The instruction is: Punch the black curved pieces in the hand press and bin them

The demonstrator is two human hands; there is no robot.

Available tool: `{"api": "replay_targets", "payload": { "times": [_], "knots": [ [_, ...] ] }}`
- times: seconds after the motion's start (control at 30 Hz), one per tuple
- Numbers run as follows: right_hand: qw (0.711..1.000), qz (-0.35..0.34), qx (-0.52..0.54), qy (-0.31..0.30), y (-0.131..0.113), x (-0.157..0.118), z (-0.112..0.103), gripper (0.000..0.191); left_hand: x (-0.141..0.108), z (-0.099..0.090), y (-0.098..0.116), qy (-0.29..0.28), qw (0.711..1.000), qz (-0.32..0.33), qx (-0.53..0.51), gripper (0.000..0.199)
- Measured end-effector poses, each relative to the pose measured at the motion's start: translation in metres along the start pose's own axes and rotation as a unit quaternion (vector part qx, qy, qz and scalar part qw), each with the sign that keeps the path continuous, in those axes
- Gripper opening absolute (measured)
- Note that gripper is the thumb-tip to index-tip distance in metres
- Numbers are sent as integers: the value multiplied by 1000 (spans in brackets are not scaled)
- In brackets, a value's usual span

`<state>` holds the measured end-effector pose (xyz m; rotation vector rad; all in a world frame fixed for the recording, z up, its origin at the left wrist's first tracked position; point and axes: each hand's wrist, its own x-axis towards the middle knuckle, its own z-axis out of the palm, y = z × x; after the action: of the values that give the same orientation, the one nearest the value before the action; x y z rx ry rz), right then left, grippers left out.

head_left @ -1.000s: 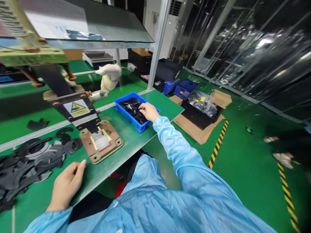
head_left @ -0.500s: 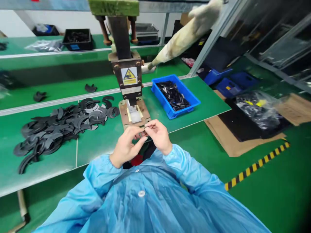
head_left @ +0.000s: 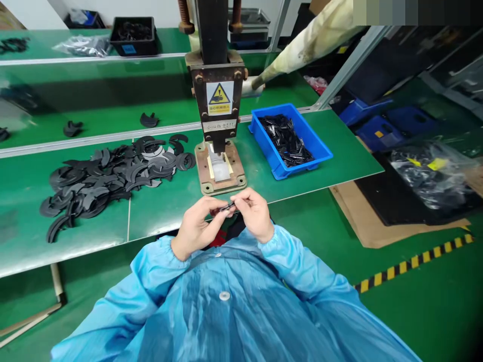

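A small dark strip-like piece point(head_left: 227, 206) spans the fingertips of both hands, just off the table's front edge. My left hand point(head_left: 198, 223) is closed on its left end between thumb and fingers. The other end is pinched by my right hand point(head_left: 253, 210). Just beyond my hands stands a hand press point(head_left: 222, 118) with a warning label, its ram over a pale metal fixture point(head_left: 220, 168) on a rusty base plate point(head_left: 203, 176). Left of the press lies a heap of black curved pieces point(head_left: 113, 173). To its right, a blue bin point(head_left: 277, 171) holds many thin black pieces.
A cloth-wrapped lever point(head_left: 309, 42) slants up right from the press. On the back shelf are a black bin point(head_left: 134, 42) and a plastic bag point(head_left: 83, 46). Cardboard point(head_left: 354, 221) and bagged parts point(head_left: 430, 176) lie at right, near striped floor tape point(head_left: 415, 262).
The view has tilted down and shifted, so the press and heap sit higher and further right. More of the dark piece shows between my fingers. Both hands keep their grip.
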<state>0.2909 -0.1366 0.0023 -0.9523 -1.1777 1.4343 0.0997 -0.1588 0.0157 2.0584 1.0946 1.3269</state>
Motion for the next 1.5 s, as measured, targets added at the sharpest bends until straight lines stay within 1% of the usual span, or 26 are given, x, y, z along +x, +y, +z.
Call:
{"api": "replay_targets", "payload": {
  "times": [0.13,0.27,0.33,0.43,0.5,0.53,0.57,0.6,0.63,0.67,0.7,0.73,0.77,0.8,0.83,0.87,0.93,0.97,1.03,1.07,1.1,1.2,1.27,1.37,1.43,1.5],
  "knots": [
    [1000,3,-2,5,2,1,-3,47,1,0,-2,-2,1000,2,2,16],
    [1000,4,-7,7,4,1,-2,47,1,-1,-2,5,1000,23,9,20],
    [1000,3,-11,4,5,1,-1,44,1,-2,-3,5,999,33,22,17],
    [1000,-4,-21,-9,2,5,-3,40,6,-8,-13,4,999,28,43,7],
    [999,-17,-27,-7,-8,14,-12,39,16,-14,-29,25,998,10,62,5],
    [999,-36,-39,3,-17,22,-18,38,22,-18,-39,40,996,-3,74,7],
    [996,-70,-60,19,-29,31,-26,36,30,-21,-51,51,995,-17,88,10],
    [988,-119,-86,43,-45,42,-33,34,39,-23,-63,58,992,-31,104,13],
    [972,-189,-123,64,-64,53,-40,32,48,-25,-75,57,990,-44,121,17],
    [948,-267,-152,87,-86,65,-45,31,56,-26,-86,49,988,-56,139,19],
    [917,-348,-162,110,-110,77,-49,34,65,-27,-95,37,985,-64,155,21],
    [881,-427,-164,117,-135,87,-50,41,73,-26,-103,26,983,-68,170,22],
    [863,-461,-167,121,-160,95,-50,47,80,-25,-110,14,980,-70,184,22],
    [854,-480,-166,117,-184,102,-48,52,86,-23,-114,2,978,-67,197,23],
    [847,-504,-144,86,-204,108,-45,57,91,-22,-117,-11,976,-63,209,24],
    [850,-509,-132,39,-221,113,-41,60,94,-20,-119,-25,973,-58,222,25],
    [856,-498,-130,-43,-240,120,-34,52,100,-18,-119,-58,965,-48,251,27],
    [856,-493,-139,-66,-243,122,-30,44,101,-17,-117,-74,960,-44,266,28],
    [851,-497,-156,-70,-237,124,-25,31,104,-17,-115,-103,952,-36,287,30],
    [847,-504,-157,-59,-230,123,-22,28,105,-17,-114,-113,950,-31,290,31],
    [846,-510,-150,-39,-220,120,-20,28,106,-17,-114,-120,950,-26,288,32],
    [841,-523,-137,20,-183,103,-18,44,107,-18,-114,-129,953,-14,274,33],
    [833,-528,-162,44,-156,88,-23,46,105,-18,-114,-128,954,-10,270,34],
    [825,-520,-216,52,-122,72,-36,37,104,-17,-114,-130,956,0,264,35],
    [823,-515,-232,58,-106,68,-43,31,108,-22,-117,-145,956,11,257,35],
    [822,-517,-229,64,-97,68,-47,27,118,-33,-127,-167,952,13,258,34]
  ]
}}
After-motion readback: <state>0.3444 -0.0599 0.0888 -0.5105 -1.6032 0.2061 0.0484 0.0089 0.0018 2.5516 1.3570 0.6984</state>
